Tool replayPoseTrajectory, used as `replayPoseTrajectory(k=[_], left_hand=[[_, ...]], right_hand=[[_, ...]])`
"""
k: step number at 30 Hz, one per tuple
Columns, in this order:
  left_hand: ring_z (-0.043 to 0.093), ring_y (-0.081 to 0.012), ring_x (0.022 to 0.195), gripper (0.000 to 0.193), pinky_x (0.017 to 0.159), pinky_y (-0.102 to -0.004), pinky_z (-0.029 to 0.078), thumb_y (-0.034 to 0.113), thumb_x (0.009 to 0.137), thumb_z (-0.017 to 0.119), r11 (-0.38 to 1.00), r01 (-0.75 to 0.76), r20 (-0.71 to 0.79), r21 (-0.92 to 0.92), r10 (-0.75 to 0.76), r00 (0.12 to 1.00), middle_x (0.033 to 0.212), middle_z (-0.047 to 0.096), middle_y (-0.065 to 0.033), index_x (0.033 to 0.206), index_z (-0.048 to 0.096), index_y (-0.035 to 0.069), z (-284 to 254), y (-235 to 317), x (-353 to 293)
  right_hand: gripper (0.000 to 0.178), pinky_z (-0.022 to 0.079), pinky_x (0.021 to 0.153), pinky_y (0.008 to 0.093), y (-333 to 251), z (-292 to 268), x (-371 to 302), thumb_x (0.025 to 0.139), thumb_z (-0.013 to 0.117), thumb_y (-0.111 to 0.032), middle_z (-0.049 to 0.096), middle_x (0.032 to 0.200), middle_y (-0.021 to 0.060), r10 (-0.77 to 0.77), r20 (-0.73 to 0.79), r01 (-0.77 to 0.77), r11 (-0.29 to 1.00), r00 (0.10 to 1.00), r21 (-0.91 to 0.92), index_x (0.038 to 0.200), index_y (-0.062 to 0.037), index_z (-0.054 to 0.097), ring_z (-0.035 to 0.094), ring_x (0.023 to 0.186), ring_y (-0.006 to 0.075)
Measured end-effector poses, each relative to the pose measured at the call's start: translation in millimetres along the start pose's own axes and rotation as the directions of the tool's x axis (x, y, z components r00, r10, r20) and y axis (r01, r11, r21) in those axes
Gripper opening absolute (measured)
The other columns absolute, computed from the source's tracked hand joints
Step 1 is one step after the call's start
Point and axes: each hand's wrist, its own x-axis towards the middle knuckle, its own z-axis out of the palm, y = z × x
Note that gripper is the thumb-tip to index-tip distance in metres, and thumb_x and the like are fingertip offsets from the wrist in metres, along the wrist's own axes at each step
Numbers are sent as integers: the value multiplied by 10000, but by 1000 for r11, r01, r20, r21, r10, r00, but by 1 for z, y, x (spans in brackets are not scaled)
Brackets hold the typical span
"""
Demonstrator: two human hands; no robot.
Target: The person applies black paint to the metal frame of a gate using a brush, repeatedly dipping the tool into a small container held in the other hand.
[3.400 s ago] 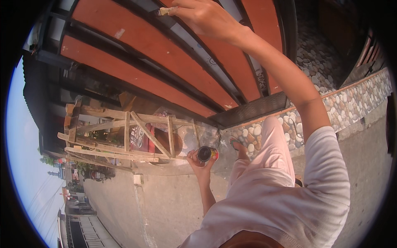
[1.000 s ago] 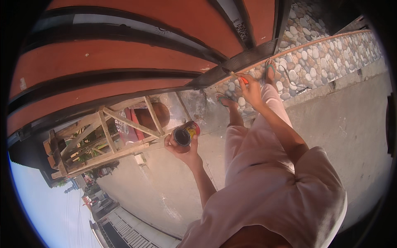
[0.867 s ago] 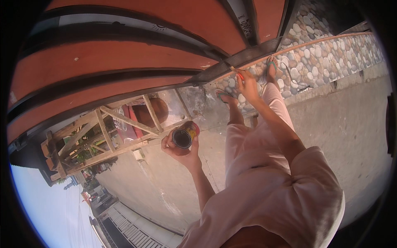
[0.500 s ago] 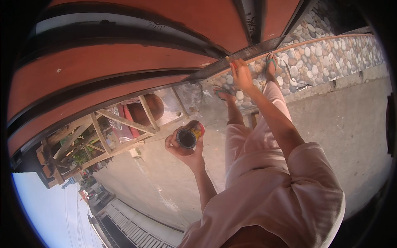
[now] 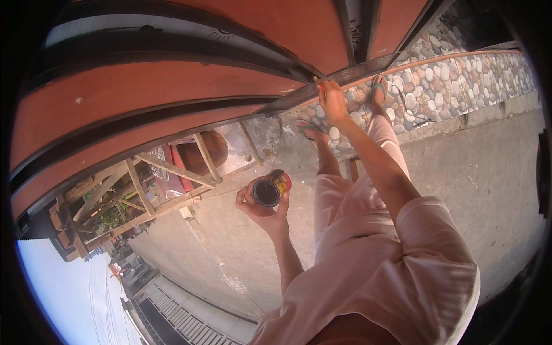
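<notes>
My left hand (image 5: 269, 217) is wrapped round a small paint can (image 5: 286, 179) with a red and yellow side. Dark paint (image 5: 266, 192) shows inside its round open top, which faces me. Farther forward, my right hand (image 5: 333, 103) is closed on a small paintbrush (image 5: 322, 87) with a red part, mostly hidden by the fingers. The brush tip is close to the dark lower frame (image 5: 299, 95) of a red-orange panelled wall (image 5: 172, 86). Whether it touches the frame I cannot tell.
My sandalled feet (image 5: 310, 131) are on and beside a pebbled strip (image 5: 443, 86) along the wall. A dark thin cable (image 5: 407, 106) lies on it. Wooden framing (image 5: 172, 168) stands at the left. Grey concrete (image 5: 460, 167) spreads below, with a raised edge (image 5: 471, 117) along the pebbles.
My left hand has shifted slightly right with the can, and its opening has turned a little. My right hand has moved slightly left along the wall's lower frame, still holding the brush.
</notes>
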Motion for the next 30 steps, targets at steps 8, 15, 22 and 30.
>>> replayPoseTrajectory(k=[8, 15, 22, 30], left_hand=[[477, -206, 1180, 809, 1038, -355, 374, 54, 719, 815, 1000, 11, 0, 2, -11, 1000, 1238, 483, -90, 1314, 268, 88, 2, 0, 0], [474, -204, 1185, 816, 1038, -355, 376, 49, 718, 815, 1000, 7, 0, 12, -7, 1000, 1242, 482, -90, 1319, 265, 86, 5, 0, 0], [472, -202, 1190, 814, 1042, -353, 368, 37, 719, 807, 1000, 0, 12, 1, 0, 1000, 1243, 483, -89, 1323, 263, 84, 3, -2, 1], [475, -199, 1186, 824, 1046, -351, 364, 70, 723, 822, 1000, 1, 15, 11, -1, 1000, 1239, 491, -86, 1320, 254, 73, 5, 0, 1]], right_hand=[[188, 496, 723, 470, 3, 2, -1, 917, 582, -91, 587, 887, 234, 59, -1, -59, 992, 998, 109, 1045, 35, 637, 602, 847, 420], [195, 472, 699, 439, -1, -15, -13, 946, 557, -115, 601, 911, 220, 81, 24, -83, 994, 996, 78, 1072, 11, 638, 598, 801, 399], [200, 477, 705, 459, 6, -12, -8, 925, 587, -98, 585, 878, 209, 29, -15, -26, 982, 999, 189, 1077, 16, 646, 601, 809, 395], [192, 478, 679, 440, 6, -10, -3, 926, 582, -80, 594, 871, 204, 92, 70, -99, 989, 993, 108, 1075, 20, 649, 602, 767, 372]])
